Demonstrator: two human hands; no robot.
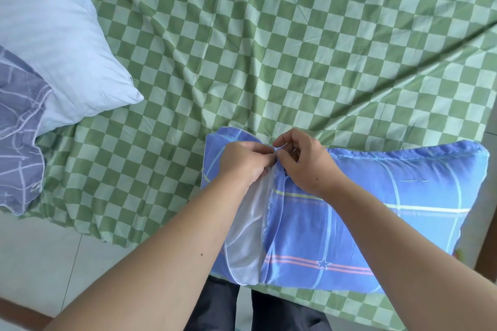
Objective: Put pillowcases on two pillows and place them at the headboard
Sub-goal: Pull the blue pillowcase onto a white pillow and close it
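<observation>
Closing the open end of a blue cotton pillowcase with pale grid lines and a star stripe, the person is working at the near edge of the green-and-white checked bedspread. Both the left hand and the right hand are pinching the opening's edges, perhaps a zipper; white pillow is showing through the gap. Farther left on that bedspread, a bare white pillow and a crumpled purple-blue pillowcase are waiting, untouched. Neither pillow is sitting at the headboard yet.
</observation>
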